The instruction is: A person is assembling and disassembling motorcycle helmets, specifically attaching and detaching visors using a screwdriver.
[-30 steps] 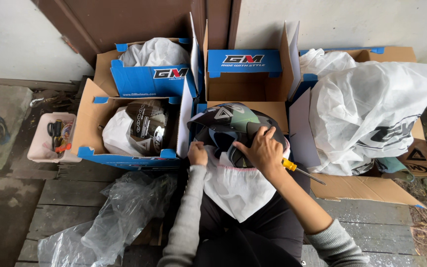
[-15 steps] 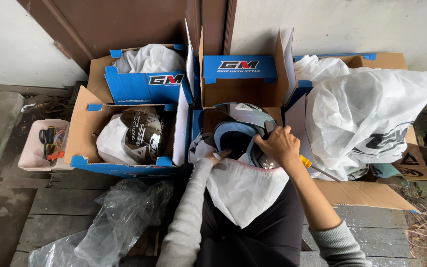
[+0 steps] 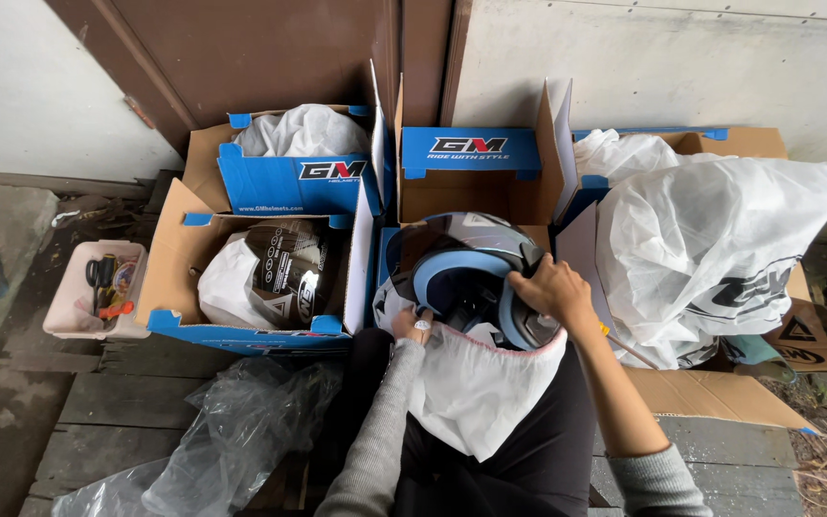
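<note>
Tightly boxed-in helmet point(image 3: 466, 273), both hands point(image 3: 552, 292) gripping.

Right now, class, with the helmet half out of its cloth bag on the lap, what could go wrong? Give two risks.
1. The helmet rests on the lap, steadied by the right hand; it could roll off.
2. The left hand grips the white cloth bag at its rim; the cloth might snag on the visor.

Left of the open blue-and-brown box point(image 3: 260, 278) with its wrapped dark helmet point(image 3: 289, 273) sits a small pink tray point(image 3: 74, 311) of tools — below it, crumpled clear plastic point(image 3: 232, 431); behind it, another box point(image 3: 289, 163).
</note>
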